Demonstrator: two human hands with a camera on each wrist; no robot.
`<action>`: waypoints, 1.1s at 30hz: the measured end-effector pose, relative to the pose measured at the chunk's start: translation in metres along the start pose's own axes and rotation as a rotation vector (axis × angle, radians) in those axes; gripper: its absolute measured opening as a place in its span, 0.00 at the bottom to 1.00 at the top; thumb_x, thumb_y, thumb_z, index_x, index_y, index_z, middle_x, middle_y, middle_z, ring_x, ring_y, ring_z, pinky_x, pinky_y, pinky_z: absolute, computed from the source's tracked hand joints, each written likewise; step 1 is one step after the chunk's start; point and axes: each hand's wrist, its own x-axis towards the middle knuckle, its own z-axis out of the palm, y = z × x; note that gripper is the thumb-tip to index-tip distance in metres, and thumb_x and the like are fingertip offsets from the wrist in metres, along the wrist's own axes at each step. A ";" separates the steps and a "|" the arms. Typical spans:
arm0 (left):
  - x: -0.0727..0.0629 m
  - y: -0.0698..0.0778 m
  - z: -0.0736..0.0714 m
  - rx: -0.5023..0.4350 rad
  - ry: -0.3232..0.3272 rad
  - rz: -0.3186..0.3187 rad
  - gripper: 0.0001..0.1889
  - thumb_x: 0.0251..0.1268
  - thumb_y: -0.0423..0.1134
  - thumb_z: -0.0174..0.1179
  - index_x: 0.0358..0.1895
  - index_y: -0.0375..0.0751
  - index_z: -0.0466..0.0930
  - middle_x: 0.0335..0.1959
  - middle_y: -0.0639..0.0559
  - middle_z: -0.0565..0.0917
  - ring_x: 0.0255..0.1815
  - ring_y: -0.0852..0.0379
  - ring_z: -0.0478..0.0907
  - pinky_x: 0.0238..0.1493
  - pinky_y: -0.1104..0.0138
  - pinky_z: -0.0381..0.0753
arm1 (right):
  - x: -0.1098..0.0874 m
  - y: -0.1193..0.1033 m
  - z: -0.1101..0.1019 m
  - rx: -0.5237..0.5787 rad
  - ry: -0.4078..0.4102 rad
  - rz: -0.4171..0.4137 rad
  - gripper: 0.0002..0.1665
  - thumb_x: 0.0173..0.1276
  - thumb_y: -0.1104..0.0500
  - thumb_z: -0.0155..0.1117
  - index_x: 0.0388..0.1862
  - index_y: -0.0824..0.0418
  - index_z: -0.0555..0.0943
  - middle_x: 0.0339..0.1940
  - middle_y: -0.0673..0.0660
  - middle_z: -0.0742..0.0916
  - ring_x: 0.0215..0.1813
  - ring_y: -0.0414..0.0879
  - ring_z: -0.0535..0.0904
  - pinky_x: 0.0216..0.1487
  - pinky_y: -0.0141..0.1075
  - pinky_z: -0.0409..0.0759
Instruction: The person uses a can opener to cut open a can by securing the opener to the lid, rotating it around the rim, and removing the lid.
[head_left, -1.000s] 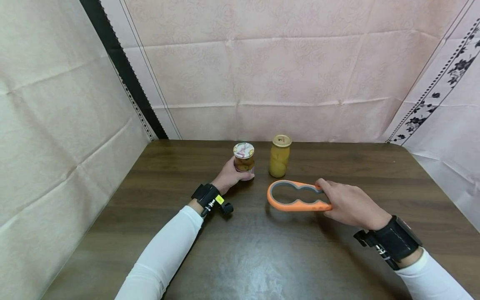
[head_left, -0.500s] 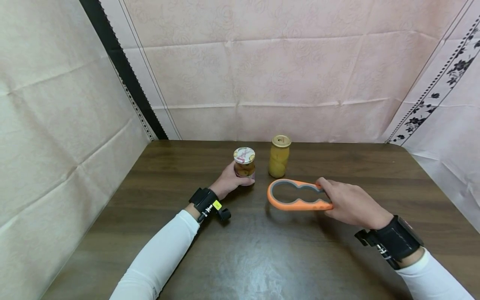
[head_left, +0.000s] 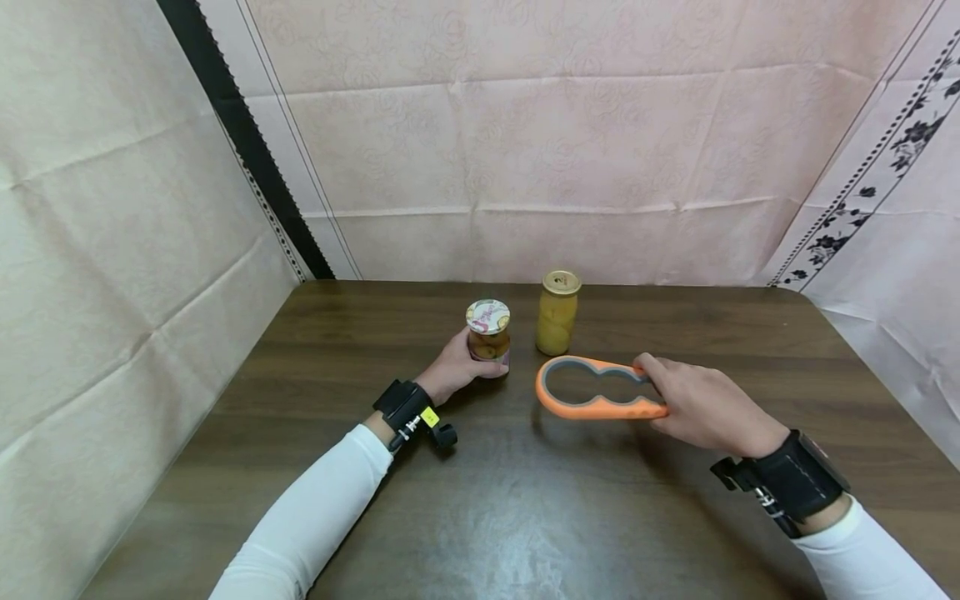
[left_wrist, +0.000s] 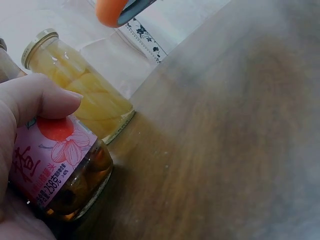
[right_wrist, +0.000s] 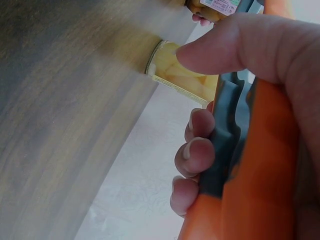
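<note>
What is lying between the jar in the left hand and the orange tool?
The head view shows only bare table between the held jar and the tool; the yellow jar stands farther back.

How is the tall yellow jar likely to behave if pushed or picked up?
The tall yellow jar looks like well-filled glass, so it is probably heavy for its size. Smooth and rounded, it may be somewhat slippery. Being taller than wide, it could tip if pushed near its lid.

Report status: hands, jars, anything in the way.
Left hand gripping pink-labelled jar. Right hand holding orange tool. Yellow jar upright, unheld. Nothing between held jar and tool.
</note>
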 end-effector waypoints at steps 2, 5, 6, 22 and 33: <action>-0.002 0.000 0.000 0.010 -0.008 0.000 0.40 0.55 0.33 0.75 0.71 0.46 0.65 0.67 0.45 0.76 0.69 0.46 0.73 0.72 0.53 0.70 | 0.000 0.000 0.000 -0.003 0.003 0.000 0.31 0.49 0.61 0.78 0.52 0.57 0.75 0.32 0.49 0.84 0.26 0.37 0.69 0.25 0.33 0.70; -0.005 -0.001 0.000 0.019 -0.029 -0.001 0.41 0.56 0.34 0.75 0.72 0.47 0.64 0.67 0.45 0.75 0.69 0.47 0.73 0.72 0.53 0.70 | 0.000 0.000 0.000 -0.001 0.004 -0.002 0.31 0.49 0.62 0.78 0.52 0.58 0.75 0.32 0.49 0.84 0.26 0.37 0.69 0.26 0.32 0.70; -0.006 -0.001 0.000 0.020 -0.034 0.001 0.41 0.56 0.34 0.75 0.72 0.47 0.64 0.67 0.45 0.75 0.69 0.47 0.73 0.72 0.53 0.70 | 0.000 0.000 0.000 0.000 0.004 -0.003 0.31 0.49 0.62 0.78 0.52 0.58 0.75 0.32 0.49 0.84 0.26 0.37 0.69 0.26 0.32 0.70; -0.024 -0.001 0.005 0.038 -0.069 -0.008 0.41 0.55 0.34 0.75 0.72 0.45 0.64 0.67 0.45 0.76 0.68 0.48 0.74 0.70 0.55 0.72 | 0.000 -0.001 0.000 0.002 0.003 -0.003 0.32 0.49 0.62 0.79 0.53 0.58 0.75 0.34 0.50 0.85 0.27 0.37 0.69 0.26 0.33 0.71; -0.031 -0.001 0.012 0.017 -0.080 -0.011 0.40 0.55 0.32 0.74 0.71 0.43 0.65 0.67 0.44 0.76 0.68 0.48 0.74 0.72 0.54 0.70 | 0.000 0.001 0.001 -0.008 0.034 -0.017 0.33 0.48 0.62 0.78 0.53 0.58 0.74 0.32 0.50 0.84 0.26 0.37 0.70 0.26 0.34 0.72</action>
